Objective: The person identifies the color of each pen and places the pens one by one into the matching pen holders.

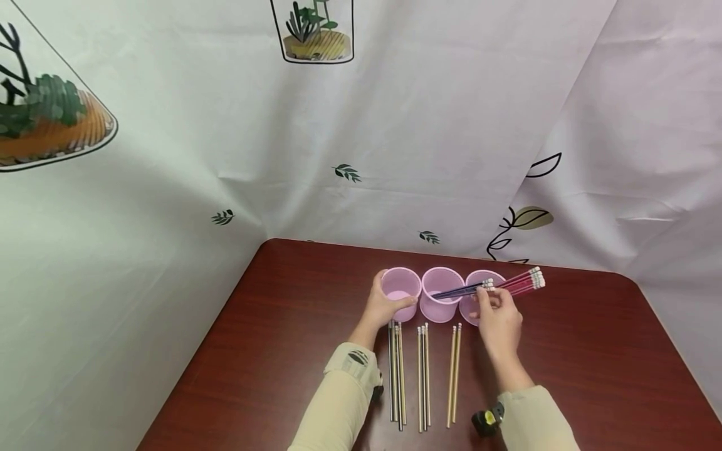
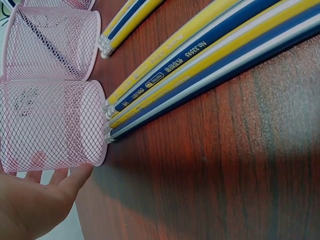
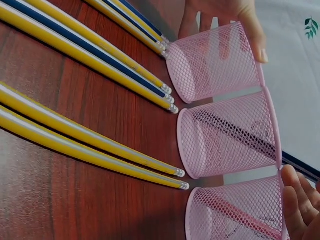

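Observation:
Three pink mesh cups stand side by side on the table. My left hand (image 1: 382,308) grips the left cup (image 2: 50,125), thumb across its front and fingers round its outer side. Inside this cup no pencils show. Dark blue pencils (image 1: 458,292) slant into the middle cup (image 1: 440,311), tips inside. My right hand (image 1: 499,321) pinches them near their white eraser ends. Beside that hand, a bunch of red pencils (image 1: 523,282) leans out rightward from the right cup (image 3: 235,207); the hand partly hides this cup in the head view.
Yellow and blue striped pencils lie in three groups before the cups: a left group (image 1: 397,376), a middle group (image 1: 423,379) and a right pair (image 1: 454,376). Their eraser ends point at the cups. The brown table (image 1: 271,351) meets a patterned white cloth (image 1: 395,138) behind.

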### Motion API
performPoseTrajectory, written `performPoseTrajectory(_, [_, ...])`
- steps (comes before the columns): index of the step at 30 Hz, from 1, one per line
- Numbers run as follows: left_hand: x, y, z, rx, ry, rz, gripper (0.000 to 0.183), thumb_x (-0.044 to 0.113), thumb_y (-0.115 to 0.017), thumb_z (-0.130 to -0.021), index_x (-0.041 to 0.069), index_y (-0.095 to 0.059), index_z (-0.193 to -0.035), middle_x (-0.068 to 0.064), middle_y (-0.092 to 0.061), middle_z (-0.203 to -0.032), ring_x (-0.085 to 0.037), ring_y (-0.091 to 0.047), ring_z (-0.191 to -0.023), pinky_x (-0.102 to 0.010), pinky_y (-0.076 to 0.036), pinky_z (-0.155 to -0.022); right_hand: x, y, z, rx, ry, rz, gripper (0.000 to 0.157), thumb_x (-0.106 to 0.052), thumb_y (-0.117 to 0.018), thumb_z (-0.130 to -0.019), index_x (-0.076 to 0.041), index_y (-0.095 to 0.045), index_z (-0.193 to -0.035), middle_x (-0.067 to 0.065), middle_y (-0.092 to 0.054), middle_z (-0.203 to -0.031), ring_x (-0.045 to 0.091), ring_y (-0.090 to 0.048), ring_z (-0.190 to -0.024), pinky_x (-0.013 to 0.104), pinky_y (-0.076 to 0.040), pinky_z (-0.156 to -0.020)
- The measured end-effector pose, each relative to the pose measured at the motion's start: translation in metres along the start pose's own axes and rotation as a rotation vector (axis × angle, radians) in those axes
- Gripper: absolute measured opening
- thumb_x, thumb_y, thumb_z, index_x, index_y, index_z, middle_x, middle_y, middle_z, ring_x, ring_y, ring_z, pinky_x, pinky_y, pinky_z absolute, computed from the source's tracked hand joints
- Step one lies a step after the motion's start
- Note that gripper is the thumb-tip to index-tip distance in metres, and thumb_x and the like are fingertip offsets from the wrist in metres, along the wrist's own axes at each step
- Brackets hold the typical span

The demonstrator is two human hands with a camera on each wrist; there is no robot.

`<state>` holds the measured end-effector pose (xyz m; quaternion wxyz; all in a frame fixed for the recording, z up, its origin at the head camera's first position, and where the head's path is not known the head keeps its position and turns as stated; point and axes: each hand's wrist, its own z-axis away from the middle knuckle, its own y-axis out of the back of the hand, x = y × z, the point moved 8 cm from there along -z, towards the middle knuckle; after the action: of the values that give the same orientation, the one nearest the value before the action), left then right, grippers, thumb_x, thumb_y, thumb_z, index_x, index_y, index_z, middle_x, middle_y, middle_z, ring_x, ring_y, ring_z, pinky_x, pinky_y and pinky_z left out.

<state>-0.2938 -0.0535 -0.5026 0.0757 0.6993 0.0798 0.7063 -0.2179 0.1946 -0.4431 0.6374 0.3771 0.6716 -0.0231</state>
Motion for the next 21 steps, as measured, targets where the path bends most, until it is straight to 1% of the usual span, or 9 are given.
performPoseTrajectory(3, [0.0001, -0.0004, -0.0003, 0.002, -0.002, -0.006, 0.097, 0.014, -0.086, -0.062, 0.004, -0.029, -0.140, -0.020, -0.046, -0.129, -0.036, -0.046, -0.115, -0.046, -0.037, -0.098, -0.0010, -0.0010, -0.0032, -0.006, 0.005, 0.033, 0.033, -0.039, -0.056, -0.091, -0.007, -0.061, -0.098, 0.012, -0.070, -0.085, 0.018, -0.065, -0.055, 0.017, -0.039, -0.047])
performPoseTrajectory(6, [0.0002, -0.0005, -0.0005, 0.002, 0.003, -0.012, 0.098, 0.015, -0.086, -0.062, 0.004, -0.028, -0.140, -0.020, -0.046, -0.129, -0.036, -0.046, -0.115, -0.046, -0.037, -0.097, -0.0019, -0.0018, -0.0060, -0.013, 0.006, 0.066, 0.031, -0.038, -0.057, -0.090, -0.007, -0.062, -0.095, 0.011, -0.070, -0.081, 0.019, -0.065, -0.054, 0.020, -0.038, -0.049])
performPoseTrajectory(12, [0.0000, -0.0008, -0.0002, 0.001, 0.017, -0.010, 0.098, 0.016, -0.086, -0.062, 0.006, -0.029, -0.141, -0.018, -0.047, -0.129, -0.034, -0.047, -0.115, -0.045, -0.038, -0.097, -0.0006, -0.0017, -0.0108, -0.019, -0.007, 0.117, 0.032, -0.039, -0.057, -0.090, -0.008, -0.065, -0.088, 0.008, -0.070, -0.076, 0.007, -0.060, -0.047, 0.026, -0.038, -0.048])
performPoseTrajectory(14, [-0.0002, -0.0009, -0.0003, -0.001, 0.020, -0.011, 0.098, 0.016, -0.086, -0.062, 0.006, -0.029, -0.141, -0.017, -0.046, -0.129, -0.034, -0.047, -0.115, -0.045, -0.038, -0.097, 0.0024, -0.0017, -0.0110, -0.028, -0.019, 0.101, 0.032, -0.037, -0.057, -0.090, -0.007, -0.066, -0.086, 0.008, -0.070, -0.076, 0.007, -0.060, -0.047, 0.024, -0.038, -0.047])
performPoseTrajectory(16, [0.0003, -0.0008, 0.0002, 0.000, 0.021, -0.014, 0.098, 0.017, -0.086, -0.062, 0.006, -0.029, -0.141, -0.018, -0.046, -0.129, -0.035, -0.047, -0.115, -0.046, -0.038, -0.097, 0.0053, -0.0023, -0.0100, -0.038, -0.024, 0.061, 0.031, -0.035, -0.058, -0.090, -0.005, -0.066, -0.086, 0.010, -0.070, -0.076, 0.007, -0.061, -0.047, 0.021, -0.040, -0.045])
performPoseTrajectory(19, [0.0014, -0.0004, 0.0006, -0.001, 0.020, -0.013, 0.098, 0.017, -0.086, -0.062, 0.006, -0.029, -0.141, -0.018, -0.046, -0.130, -0.034, -0.046, -0.116, -0.045, -0.037, -0.098, 0.0077, -0.0055, -0.0057, -0.081, -0.033, -0.013, 0.031, -0.032, -0.060, -0.090, -0.002, -0.065, -0.086, 0.012, -0.068, -0.071, 0.010, -0.061, -0.046, 0.018, -0.043, -0.044])
performPoseTrajectory(21, [0.0027, 0.0002, 0.0004, 0.003, 0.010, -0.016, 0.097, 0.016, -0.086, -0.062, 0.006, -0.029, -0.141, -0.018, -0.045, -0.130, -0.034, -0.046, -0.116, -0.046, -0.037, -0.098, 0.0070, -0.0101, -0.0017, -0.130, -0.029, -0.043, 0.030, -0.030, -0.061, -0.089, 0.000, -0.065, -0.087, 0.012, -0.067, -0.067, 0.011, -0.059, -0.043, 0.019, -0.045, -0.042])
